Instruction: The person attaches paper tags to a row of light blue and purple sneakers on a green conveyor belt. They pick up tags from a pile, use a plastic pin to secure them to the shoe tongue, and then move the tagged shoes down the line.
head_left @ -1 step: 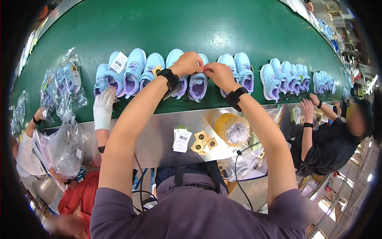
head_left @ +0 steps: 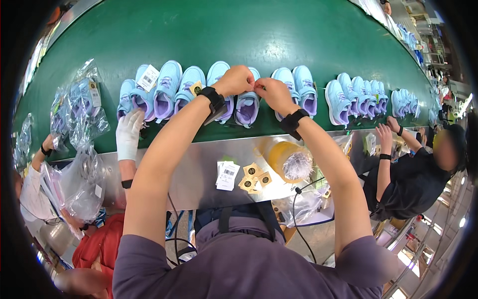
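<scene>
My left hand [head_left: 237, 81] and my right hand [head_left: 277, 94] meet over a pair of light blue sneakers with purple lining. Both are closed in a pinch, fingertips nearly touching, just above the laces of the right-hand sneaker [head_left: 247, 110]. Whatever they pinch is too small to make out. Partly behind my left hand and wrist is the other sneaker [head_left: 216, 71]. A kraft-coloured tag [head_left: 196, 88] hangs on a sneaker of the pair to the left. Just right of my right hand stands another pair of sneakers [head_left: 304, 84].
On the green belt [head_left: 199, 30], more sneakers [head_left: 337, 102] line up rightward; bagged ones [head_left: 82, 97] lie left. A co-worker's gloved hand [head_left: 129, 134] touches sneakers. White tags [head_left: 227, 177], kraft tags [head_left: 253, 172] and a yellow roll [head_left: 279, 157] lie on the metal ledge [head_left: 189, 169].
</scene>
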The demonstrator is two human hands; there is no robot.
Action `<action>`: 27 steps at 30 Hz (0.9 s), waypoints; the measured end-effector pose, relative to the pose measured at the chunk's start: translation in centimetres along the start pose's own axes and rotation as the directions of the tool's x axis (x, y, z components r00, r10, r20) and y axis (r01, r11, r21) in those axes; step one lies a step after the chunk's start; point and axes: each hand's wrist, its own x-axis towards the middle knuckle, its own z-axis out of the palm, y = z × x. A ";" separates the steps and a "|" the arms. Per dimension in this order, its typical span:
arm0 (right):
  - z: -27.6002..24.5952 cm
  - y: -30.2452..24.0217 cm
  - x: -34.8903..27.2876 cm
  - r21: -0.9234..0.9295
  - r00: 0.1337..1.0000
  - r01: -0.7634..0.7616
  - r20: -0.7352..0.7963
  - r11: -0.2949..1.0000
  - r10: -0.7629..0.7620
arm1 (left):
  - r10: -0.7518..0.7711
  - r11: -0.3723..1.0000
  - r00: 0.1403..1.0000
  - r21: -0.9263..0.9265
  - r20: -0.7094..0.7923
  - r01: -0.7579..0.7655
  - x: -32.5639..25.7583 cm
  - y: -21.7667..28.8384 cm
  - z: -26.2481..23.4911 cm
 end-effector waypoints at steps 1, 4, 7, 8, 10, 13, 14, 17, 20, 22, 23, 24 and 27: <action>0.1 -0.1 0.0 -0.060 0.997 0.042 -0.069 0.997 -0.047 | 0.062 0.995 0.996 0.080 -0.058 -0.058 0.0 0.2 0.4; 0.3 -0.1 0.0 -0.201 0.969 0.059 -0.224 0.978 -0.104 | 0.153 0.940 0.945 0.339 -0.290 -0.048 -0.6 1.2 2.0; -0.3 0.4 0.7 -0.052 0.965 0.143 -0.215 0.988 -0.151 | -0.221 0.975 0.942 -0.064 -0.254 0.211 -1.4 1.8 1.7; -0.6 0.6 0.8 0.230 0.992 0.067 -0.120 0.971 -0.040 | -0.321 0.931 0.928 -0.243 -0.190 0.272 -1.6 1.9 1.4; -1.2 1.0 1.1 0.646 0.960 -0.280 0.199 0.710 0.197 | -0.472 0.485 0.881 -0.823 0.037 0.295 -2.7 1.9 0.8; -2.0 1.2 0.8 0.930 0.936 -0.314 0.269 0.193 0.225 | -0.480 0.121 0.877 -0.989 0.021 0.090 -3.8 2.0 0.9; -2.2 1.2 0.7 0.952 0.934 -0.303 0.287 0.048 0.212 | -0.469 0.158 0.883 -0.986 -0.029 0.052 -4.0 2.1 1.2; -2.6 1.2 0.5 0.951 0.944 -0.287 0.261 0.112 0.201 | -0.479 0.274 0.869 -0.962 -0.124 0.014 -4.0 2.7 2.2; -2.7 1.1 0.6 0.941 0.950 -0.270 0.225 0.205 0.216 | -0.469 0.372 0.870 -0.927 -0.150 0.040 -3.7 3.1 2.5; -2.7 1.1 0.7 0.903 0.951 -0.278 0.210 0.326 0.229 | -0.436 0.391 0.890 -0.919 -0.131 0.056 -3.5 3.4 2.7; -2.7 1.1 0.7 0.874 0.947 -0.290 0.202 0.390 0.250 | -0.427 0.396 0.896 -0.916 -0.124 0.061 -3.5 3.5 2.6; -2.6 1.1 0.7 0.887 0.948 -0.290 0.215 0.360 0.234 | -0.416 0.402 0.901 -0.914 -0.122 0.062 -3.5 3.5 2.6; -2.6 0.9 0.7 0.900 0.939 -0.317 0.254 0.300 0.232 | -0.403 0.415 0.909 -0.906 -0.104 0.080 -3.6 3.5 2.4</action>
